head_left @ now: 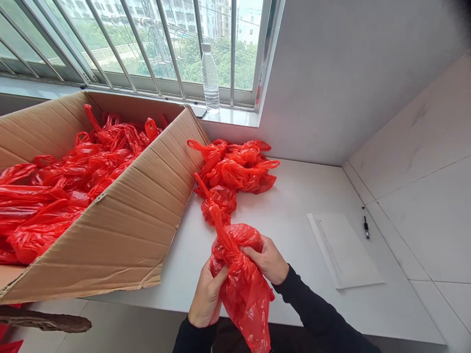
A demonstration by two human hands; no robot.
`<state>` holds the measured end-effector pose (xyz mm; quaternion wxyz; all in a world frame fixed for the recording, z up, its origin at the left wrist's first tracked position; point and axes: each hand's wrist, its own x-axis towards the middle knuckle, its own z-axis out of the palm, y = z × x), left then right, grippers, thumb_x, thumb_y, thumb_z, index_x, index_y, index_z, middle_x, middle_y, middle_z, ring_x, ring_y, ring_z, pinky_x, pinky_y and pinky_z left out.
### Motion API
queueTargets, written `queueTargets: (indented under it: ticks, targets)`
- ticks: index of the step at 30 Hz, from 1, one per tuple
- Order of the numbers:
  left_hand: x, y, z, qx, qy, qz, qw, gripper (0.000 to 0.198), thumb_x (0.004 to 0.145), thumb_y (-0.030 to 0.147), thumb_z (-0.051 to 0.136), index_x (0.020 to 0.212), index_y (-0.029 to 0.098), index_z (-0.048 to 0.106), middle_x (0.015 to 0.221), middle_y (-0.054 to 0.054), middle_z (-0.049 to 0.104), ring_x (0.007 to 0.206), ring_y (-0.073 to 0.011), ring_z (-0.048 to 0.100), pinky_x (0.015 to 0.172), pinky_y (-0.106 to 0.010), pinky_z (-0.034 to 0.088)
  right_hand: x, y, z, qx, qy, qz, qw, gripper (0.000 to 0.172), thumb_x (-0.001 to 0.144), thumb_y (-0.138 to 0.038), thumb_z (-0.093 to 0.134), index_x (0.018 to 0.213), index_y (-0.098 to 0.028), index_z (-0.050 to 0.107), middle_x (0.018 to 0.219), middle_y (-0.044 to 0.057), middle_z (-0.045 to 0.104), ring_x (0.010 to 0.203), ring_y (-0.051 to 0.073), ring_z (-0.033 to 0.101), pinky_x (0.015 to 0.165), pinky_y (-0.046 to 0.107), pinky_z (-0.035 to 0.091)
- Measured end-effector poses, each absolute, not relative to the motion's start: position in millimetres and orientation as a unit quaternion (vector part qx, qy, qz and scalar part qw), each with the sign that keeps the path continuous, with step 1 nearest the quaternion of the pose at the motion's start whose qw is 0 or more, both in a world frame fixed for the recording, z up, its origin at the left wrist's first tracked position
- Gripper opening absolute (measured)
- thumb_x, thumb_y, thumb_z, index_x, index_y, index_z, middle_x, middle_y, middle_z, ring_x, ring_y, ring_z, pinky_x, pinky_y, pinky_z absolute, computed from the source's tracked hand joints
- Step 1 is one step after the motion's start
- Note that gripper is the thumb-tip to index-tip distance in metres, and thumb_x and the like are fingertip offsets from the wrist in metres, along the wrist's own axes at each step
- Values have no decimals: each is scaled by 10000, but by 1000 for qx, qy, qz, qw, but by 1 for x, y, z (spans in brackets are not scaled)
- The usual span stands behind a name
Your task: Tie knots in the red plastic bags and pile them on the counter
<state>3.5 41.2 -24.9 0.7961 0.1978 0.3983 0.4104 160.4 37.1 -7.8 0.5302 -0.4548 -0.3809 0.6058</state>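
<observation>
Both of my hands grip one red plastic bag (pixel 246 284) at the front edge of the white table. My left hand (pixel 209 293) is closed around the bag's left side, thumb on top. On the other side my right hand (pixel 268 259) pinches the gathered plastic near its middle. One twisted strip of the bag points up and away from me, while the lower part hangs past the table edge. What the bag contains, if anything, I cannot make out. Just beyond it lies a pile of knotted red plastic bags (pixel 239 166).
On the left, a large cardboard box (pixel 147 211) holds many red bags (pixel 106 152). A water bottle (pixel 210 81) stands on the sill of a barred window. To the right on the table (pixel 294 196) lie a paper pad (pixel 344 250) and a black pen (pixel 366 227).
</observation>
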Motion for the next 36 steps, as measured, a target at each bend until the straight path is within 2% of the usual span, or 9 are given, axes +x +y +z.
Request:
queueTargets:
  ticks: [6,9,12,15,18,22,25,32,36]
  targets:
    - [-1,46,-28,184,399,448,779,442,608,228,878,1018,199,714,911,-33,765,957,-268,702,814,-318,555,172,30,-11,-447,-397,631,495,362,915,-404,624,1228,-229,580,1139,58,682,1031,208,645,964,390,485]
    - [-4,47,-29,166,405,448,779,478,547,169,894,990,207,720,893,-21,767,951,-273,706,808,-317,561,175,25,-17,-475,-414,630,454,344,872,-410,682,1140,-205,619,1010,49,686,968,207,646,933,386,491]
    - [-5,46,-26,182,411,444,776,479,601,235,881,1048,206,712,961,-46,765,968,-286,703,818,-340,567,172,25,-19,-491,-409,608,471,282,867,-425,685,1019,-195,627,951,40,672,927,196,639,878,355,498]
    - [-6,42,-21,215,410,437,771,499,693,330,829,1152,208,676,1090,-84,743,984,-292,700,835,-360,565,169,28,-17,-488,-361,617,502,297,898,-478,629,1036,-222,567,866,8,661,756,153,632,749,320,513]
    - [-8,40,-19,254,413,419,767,539,697,332,825,1187,184,658,1155,-115,720,982,-300,699,851,-373,558,169,28,-14,-489,-327,637,499,364,905,-534,589,1111,-239,534,770,-19,632,644,136,608,660,302,513]
    - [-10,39,-24,322,446,426,719,517,688,282,831,1169,193,664,1137,-86,730,1019,-297,680,873,-362,543,171,24,-11,-476,-331,665,471,556,871,-521,645,1325,-267,448,1036,41,664,895,188,659,778,344,548]
    - [-11,39,-30,365,468,413,691,466,680,261,835,1118,198,689,1130,-71,735,1060,-306,662,877,-349,538,168,22,-12,-461,-362,655,477,596,796,-405,768,1293,-242,483,1174,65,645,1057,218,634,945,389,508]
    - [-9,38,-23,301,467,409,724,460,818,448,707,1203,204,649,1203,-96,711,1125,-307,647,939,-383,515,160,23,-13,-470,-331,635,516,405,820,-358,733,1148,-227,534,1090,53,686,975,230,674,872,388,535]
    - [-5,36,-17,323,441,391,740,532,767,364,776,1243,194,611,1273,-114,674,1201,-316,605,1028,-399,460,161,24,-10,-465,-328,625,534,400,850,-352,699,1182,-232,511,1111,59,686,989,227,677,889,393,532]
